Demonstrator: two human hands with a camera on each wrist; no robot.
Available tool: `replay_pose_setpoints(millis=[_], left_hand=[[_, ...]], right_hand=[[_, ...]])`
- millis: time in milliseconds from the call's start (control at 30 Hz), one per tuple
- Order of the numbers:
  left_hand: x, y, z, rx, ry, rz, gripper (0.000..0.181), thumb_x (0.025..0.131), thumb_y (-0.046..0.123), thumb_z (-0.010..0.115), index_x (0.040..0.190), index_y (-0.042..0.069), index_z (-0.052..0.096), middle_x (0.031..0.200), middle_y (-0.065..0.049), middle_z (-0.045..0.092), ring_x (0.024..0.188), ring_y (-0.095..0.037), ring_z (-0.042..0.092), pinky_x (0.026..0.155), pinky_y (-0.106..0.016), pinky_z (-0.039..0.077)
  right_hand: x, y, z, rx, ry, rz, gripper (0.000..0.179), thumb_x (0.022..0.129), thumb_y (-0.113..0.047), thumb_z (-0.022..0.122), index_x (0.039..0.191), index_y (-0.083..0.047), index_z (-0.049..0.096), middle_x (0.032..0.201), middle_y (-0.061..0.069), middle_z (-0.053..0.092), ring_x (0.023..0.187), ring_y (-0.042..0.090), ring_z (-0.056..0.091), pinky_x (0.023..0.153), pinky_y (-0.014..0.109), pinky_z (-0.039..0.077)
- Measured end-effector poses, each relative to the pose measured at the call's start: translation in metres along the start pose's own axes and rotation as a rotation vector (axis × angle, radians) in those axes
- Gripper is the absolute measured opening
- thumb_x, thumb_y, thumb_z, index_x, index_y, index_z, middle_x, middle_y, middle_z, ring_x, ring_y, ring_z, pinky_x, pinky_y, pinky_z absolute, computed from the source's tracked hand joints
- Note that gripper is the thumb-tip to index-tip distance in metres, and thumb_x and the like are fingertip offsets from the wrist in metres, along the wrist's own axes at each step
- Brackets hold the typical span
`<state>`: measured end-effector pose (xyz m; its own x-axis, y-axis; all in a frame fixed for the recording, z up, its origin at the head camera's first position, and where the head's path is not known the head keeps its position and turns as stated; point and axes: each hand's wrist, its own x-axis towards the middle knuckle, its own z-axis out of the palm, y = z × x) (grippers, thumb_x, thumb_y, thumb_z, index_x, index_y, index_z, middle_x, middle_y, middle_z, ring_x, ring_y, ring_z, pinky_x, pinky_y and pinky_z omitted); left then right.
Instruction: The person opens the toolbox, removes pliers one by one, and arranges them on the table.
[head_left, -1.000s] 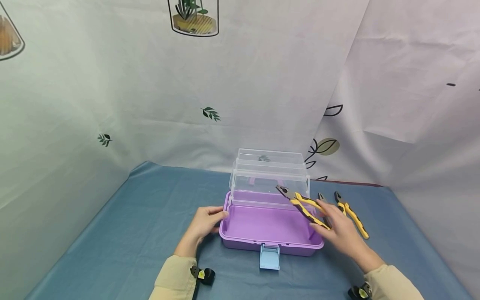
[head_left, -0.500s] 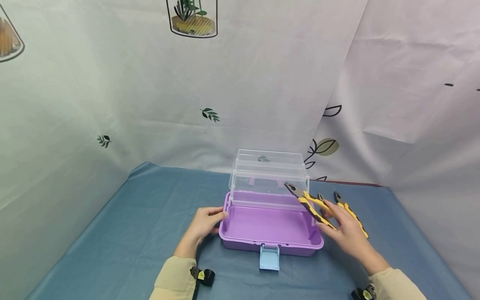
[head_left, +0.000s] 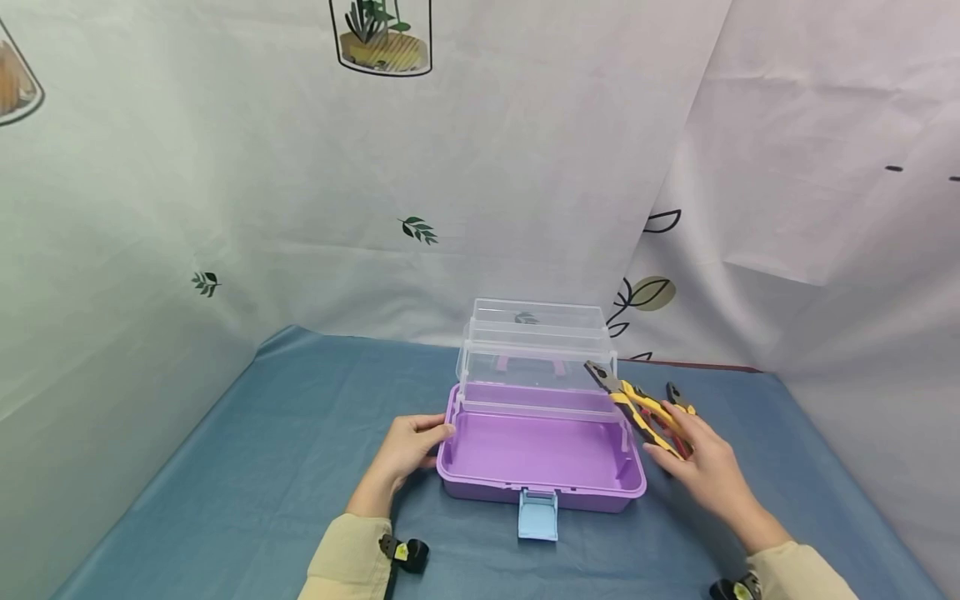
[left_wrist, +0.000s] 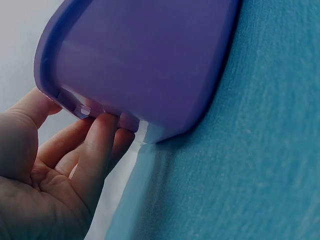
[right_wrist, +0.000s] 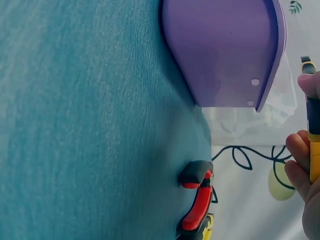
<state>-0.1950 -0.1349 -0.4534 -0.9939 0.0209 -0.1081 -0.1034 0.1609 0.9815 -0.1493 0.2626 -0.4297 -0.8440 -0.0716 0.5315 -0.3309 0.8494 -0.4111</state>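
A purple plastic toolbox stands with its transparent lid raised at the back and its light blue latch hanging in front. My left hand grips the box's left rim, thumb on top and fingers beneath; the left wrist view has this hand against the end wall. Above the table, just right of the box, my right hand holds yellow-and-black pliers by the handles, jaws pointing up and left. In the right wrist view, only part of the pliers shows.
Behind my right hand lie another pair of pliers, partly hidden, and a red-and-black handled tool. Blue cloth covers the table. A pale printed curtain hangs around the back and sides.
My right hand has carried the pliers to the right, from over the box's right side to beyond its edge, now covering more of the other tools. My left hand keeps its grip.
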Motion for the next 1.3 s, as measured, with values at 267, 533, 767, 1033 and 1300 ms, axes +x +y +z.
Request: replay_pose_setpoints(millis=[267, 533, 767, 1033, 1300], left_hand=[[-0.002, 0.002, 0.000, -0.021, -0.008, -0.002, 0.036, 0.085, 0.016, 0.069, 0.117, -0.001, 0.066, 0.115, -0.022, 0.066, 0.087, -0.023, 0.068, 0.064, -0.036, 0.060], [0.001, 0.000, 0.001, -0.017, -0.001, -0.006, 0.036, 0.085, 0.015, 0.068, 0.117, -0.001, 0.065, 0.115, -0.022, 0.066, 0.088, -0.024, 0.068, 0.064, -0.036, 0.060], [-0.001, 0.000, 0.000, -0.017, -0.006, -0.004, 0.037, 0.085, 0.016, 0.069, 0.118, -0.001, 0.065, 0.115, -0.021, 0.066, 0.087, -0.023, 0.068, 0.064, -0.035, 0.060], [-0.001, -0.002, -0.003, -0.005, -0.027, -0.007, 0.040, 0.085, 0.018, 0.068, 0.120, -0.001, 0.064, 0.118, -0.023, 0.064, 0.088, -0.023, 0.069, 0.066, -0.034, 0.060], [0.002, -0.002, -0.003, -0.017, -0.039, -0.029, 0.039, 0.085, 0.019, 0.069, 0.119, 0.001, 0.065, 0.120, -0.022, 0.063, 0.089, -0.023, 0.069, 0.067, -0.034, 0.060]], right_hand=[[0.000, 0.005, -0.005, -0.015, -0.021, 0.040, 0.067, 0.078, -0.025, 0.078, 0.133, 0.000, 0.050, 0.107, 0.019, 0.062, 0.086, 0.029, 0.062, 0.066, 0.038, 0.051], [-0.002, 0.015, -0.005, -0.015, 0.010, 0.030, 0.067, 0.077, -0.022, 0.078, 0.134, 0.001, 0.050, 0.098, 0.015, 0.063, 0.082, 0.029, 0.059, 0.058, 0.027, 0.046], [-0.002, 0.023, -0.007, -0.035, 0.007, 0.065, 0.066, 0.079, -0.024, 0.077, 0.133, 0.002, 0.049, 0.095, 0.017, 0.063, 0.080, 0.031, 0.059, 0.057, 0.026, 0.041], [-0.001, 0.029, -0.011, -0.051, -0.016, 0.107, 0.067, 0.080, -0.026, 0.075, 0.134, 0.004, 0.048, 0.101, 0.021, 0.062, 0.087, 0.035, 0.061, 0.065, 0.043, 0.048], [0.000, 0.041, -0.017, -0.073, -0.035, 0.149, 0.068, 0.082, -0.028, 0.074, 0.134, 0.005, 0.046, 0.102, 0.025, 0.060, 0.082, 0.034, 0.061, 0.059, 0.037, 0.048]])
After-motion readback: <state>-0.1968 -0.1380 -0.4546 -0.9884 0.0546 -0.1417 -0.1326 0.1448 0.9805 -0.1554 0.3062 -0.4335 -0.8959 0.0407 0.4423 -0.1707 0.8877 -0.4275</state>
